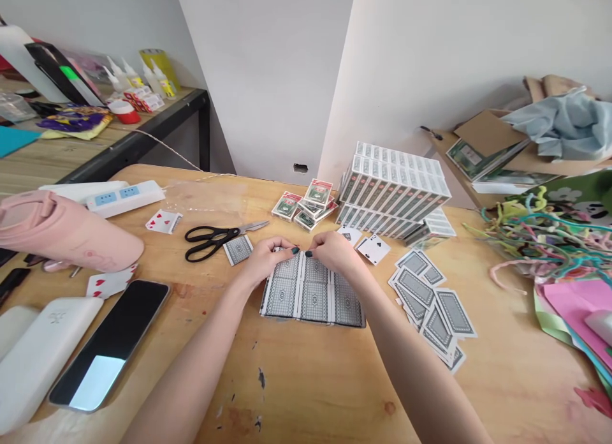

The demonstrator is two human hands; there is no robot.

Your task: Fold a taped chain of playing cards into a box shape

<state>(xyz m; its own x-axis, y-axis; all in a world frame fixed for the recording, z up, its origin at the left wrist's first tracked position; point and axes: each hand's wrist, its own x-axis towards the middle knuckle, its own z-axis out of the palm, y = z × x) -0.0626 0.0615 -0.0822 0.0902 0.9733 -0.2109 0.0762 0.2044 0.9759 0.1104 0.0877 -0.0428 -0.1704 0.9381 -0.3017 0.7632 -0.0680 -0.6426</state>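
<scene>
A flat panel of joined playing cards (pixel 314 300), grey patterned backs up, lies on the table in front of me. My left hand (pixel 268 259) pinches its far edge left of the middle, thumb on top. Close beside it, my right hand (pixel 333 251) is closed at the same far edge, its thumb near the left thumb. My fingers partly cover the top row of cards. Left of the panel lies a cut piece of card (pixel 238 249), next to black-handled scissors (pixel 215 238). Loose face-down cards (pixel 433 310) are spread to the right.
Stacked card boxes (pixel 394 185) rise behind my right hand, with a few more boxes (pixel 306 205) nearby. Face-up cards (pixel 373 249) lie before them. A phone (pixel 112 342), pink tumbler (pixel 71 230) and power strip (pixel 127 197) occupy the left; fuzzy craft stems (pixel 540 233) the right.
</scene>
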